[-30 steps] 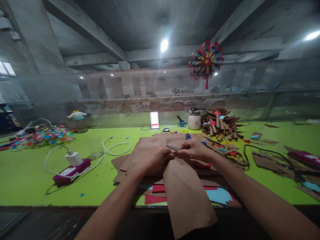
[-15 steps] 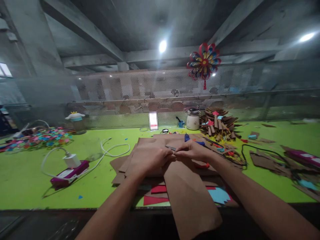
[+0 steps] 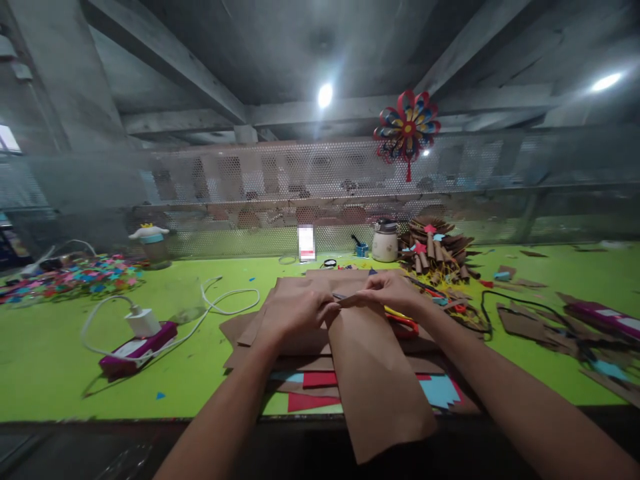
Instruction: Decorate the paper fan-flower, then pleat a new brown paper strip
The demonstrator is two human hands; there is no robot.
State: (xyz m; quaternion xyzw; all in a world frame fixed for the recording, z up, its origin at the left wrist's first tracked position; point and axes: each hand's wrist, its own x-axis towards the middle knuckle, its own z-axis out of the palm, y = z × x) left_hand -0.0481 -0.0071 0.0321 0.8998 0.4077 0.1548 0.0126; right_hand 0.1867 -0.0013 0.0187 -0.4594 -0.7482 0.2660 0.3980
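A long strip of brown kraft paper [image 3: 377, 373] slopes from my fingers down over the table's front edge. My left hand [image 3: 307, 313] pinches the left corner of its far end. At the right corner of that end, my right hand [image 3: 387, 290] grips the paper between thumb and fingers. The far edge looks folded or curled between the two hands. Beneath lies a stack of brown paper sheets [image 3: 290, 288], with red paper [image 3: 320, 379] and light blue paper [image 3: 440, 390] showing under it. Scissors with orange handles [image 3: 406, 327] rest on the stack by my right wrist.
On the left are a purple power strip [image 3: 137, 350] with a white charger and cable, and a heap of coloured paper stars [image 3: 95, 273]. A pile of rolled brown paper pieces [image 3: 435, 250] stands behind right, beside a pale flask [image 3: 385, 241]. Brown scraps [image 3: 530, 320] lie at right.
Both hands remain on the strip's far end and have shifted slightly apart, the left hand leftward. The strip's near end has lifted and moved a little left. More of the orange scissor handles shows.
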